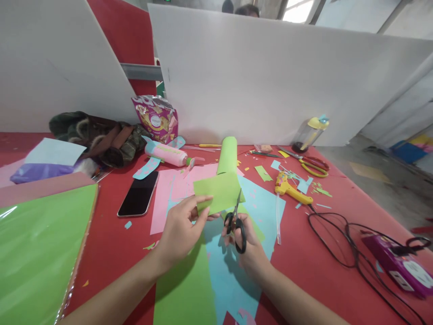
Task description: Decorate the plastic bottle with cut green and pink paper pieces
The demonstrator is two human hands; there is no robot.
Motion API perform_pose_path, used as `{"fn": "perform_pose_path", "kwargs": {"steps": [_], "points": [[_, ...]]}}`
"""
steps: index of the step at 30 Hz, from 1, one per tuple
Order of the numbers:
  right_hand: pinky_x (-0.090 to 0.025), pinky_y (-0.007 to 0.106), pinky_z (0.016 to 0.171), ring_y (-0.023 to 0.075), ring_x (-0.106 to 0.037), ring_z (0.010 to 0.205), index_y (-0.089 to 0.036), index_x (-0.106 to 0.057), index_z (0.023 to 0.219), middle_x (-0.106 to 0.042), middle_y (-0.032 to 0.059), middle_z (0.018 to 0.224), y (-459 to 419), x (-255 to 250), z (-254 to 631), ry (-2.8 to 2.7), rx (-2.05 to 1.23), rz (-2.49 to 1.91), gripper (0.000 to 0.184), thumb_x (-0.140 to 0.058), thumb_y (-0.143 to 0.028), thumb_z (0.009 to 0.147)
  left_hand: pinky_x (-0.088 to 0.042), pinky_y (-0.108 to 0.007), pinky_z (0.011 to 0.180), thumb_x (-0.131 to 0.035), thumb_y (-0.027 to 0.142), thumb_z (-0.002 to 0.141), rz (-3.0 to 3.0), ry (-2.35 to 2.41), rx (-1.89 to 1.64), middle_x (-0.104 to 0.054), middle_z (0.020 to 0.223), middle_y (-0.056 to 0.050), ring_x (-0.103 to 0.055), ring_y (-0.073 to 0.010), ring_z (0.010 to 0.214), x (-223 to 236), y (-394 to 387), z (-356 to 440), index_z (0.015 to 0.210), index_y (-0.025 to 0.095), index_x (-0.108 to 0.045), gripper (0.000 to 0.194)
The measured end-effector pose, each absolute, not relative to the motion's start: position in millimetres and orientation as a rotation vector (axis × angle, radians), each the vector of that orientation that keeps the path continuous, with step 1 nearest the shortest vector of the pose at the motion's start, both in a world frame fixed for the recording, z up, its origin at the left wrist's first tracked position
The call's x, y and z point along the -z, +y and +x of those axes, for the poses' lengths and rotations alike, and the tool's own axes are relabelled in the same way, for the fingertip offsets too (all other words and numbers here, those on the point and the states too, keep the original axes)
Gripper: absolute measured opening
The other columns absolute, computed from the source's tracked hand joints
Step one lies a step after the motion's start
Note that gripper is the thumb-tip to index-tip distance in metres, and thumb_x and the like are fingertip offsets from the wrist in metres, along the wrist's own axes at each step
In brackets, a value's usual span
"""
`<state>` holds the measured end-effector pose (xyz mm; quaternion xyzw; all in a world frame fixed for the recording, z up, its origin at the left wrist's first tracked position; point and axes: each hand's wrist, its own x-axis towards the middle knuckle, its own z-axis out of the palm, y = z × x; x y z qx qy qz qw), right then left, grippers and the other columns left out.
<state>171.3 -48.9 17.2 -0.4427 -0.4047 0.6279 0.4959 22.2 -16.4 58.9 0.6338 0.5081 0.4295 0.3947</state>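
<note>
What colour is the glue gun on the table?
The glue gun is yellow, seen best in the head view, right of the scissors hand.

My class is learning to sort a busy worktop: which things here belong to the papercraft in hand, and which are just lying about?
Part of the job:
small green sheet, in the left hand
black-handled scissors, in the right hand
green paper tube and yellow glue gun, likely

Just lying about, it seems:
phone
snack bag
yellow-lidded bottle
</note>
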Motion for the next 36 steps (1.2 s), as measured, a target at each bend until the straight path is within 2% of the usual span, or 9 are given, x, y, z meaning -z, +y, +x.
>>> {"fn": "perform_pose_path", "kwargs": {"steps": [8, 14, 24, 29, 36], "points": [[-0.038, 0.024, 0.052, 0.0093, -0.045, 0.056, -0.023, -0.037, 0.083, -0.049, -0.0019, 0.075, -48.2, -19.3, 173.8, -1.008, -1.559, -1.046, 0.044, -0.051, -0.062, 0.067, -0.054, -0.023, 0.063, -0.047, 0.022, 0.079, 1.708, 1.289, -1.113, -0.064, 0.089, -0.008, -0.067, -0.0157, 0.067, -56.8, -14.5, 19.4, 0.096, 0.014, -0.056, 0.021], [-0.039, 0.023, 0.054, 0.0114, -0.049, 0.069, -0.023, -0.040, 0.081, -0.044, -0.0004, 0.081, -47.1, -20.7, 172.6, -0.975, -1.522, -1.001, 0.045, -0.054, -0.062, 0.064, -0.054, -0.021, 0.060, -0.046, 0.022, 0.079, 1.752, 1.260, -1.080, -0.064, 0.086, -0.008, -0.067, -0.0151, 0.066, -58.9, -14.2, 17.9, 0.096, 0.014, -0.057, 0.022], [-0.038, 0.024, 0.054, 0.0087, -0.045, 0.056, -0.022, -0.037, 0.080, -0.049, -0.0028, 0.072, -47.7, -18.3, 173.9, -0.997, -1.513, -1.041, 0.039, -0.053, -0.057, 0.070, -0.054, -0.024, 0.060, -0.047, 0.024, 0.079, 1.734, 1.271, -1.045, -0.065, 0.085, -0.007, -0.067, -0.0163, 0.066, -60.8, -11.6, 15.2, 0.099, 0.014, -0.056, 0.024], [-0.038, 0.024, 0.053, 0.0086, -0.047, 0.054, -0.023, -0.035, 0.078, -0.049, -0.0042, 0.071, -47.9, -20.0, 173.5, -0.995, -1.497, -1.077, 0.039, -0.055, -0.055, 0.068, -0.055, -0.024, 0.062, -0.048, 0.023, 0.078, 1.723, 1.268, -1.059, -0.066, 0.086, -0.008, -0.066, -0.0159, 0.066, -63.2, -11.8, 14.4, 0.099, 0.013, -0.056, 0.024], [-0.035, 0.023, 0.048, 0.0082, -0.042, 0.047, -0.023, -0.031, 0.074, -0.051, -0.0066, 0.055, -46.4, -21.1, 174.1, -1.016, -1.490, -1.100, 0.039, -0.055, -0.053, 0.069, -0.054, -0.023, 0.059, -0.048, 0.022, 0.078, 1.739, 1.288, -1.063, -0.066, 0.084, -0.008, -0.066, -0.0151, 0.063, -64.6, -10.4, 14.7, 0.098, 0.012, -0.056, 0.024]]}}
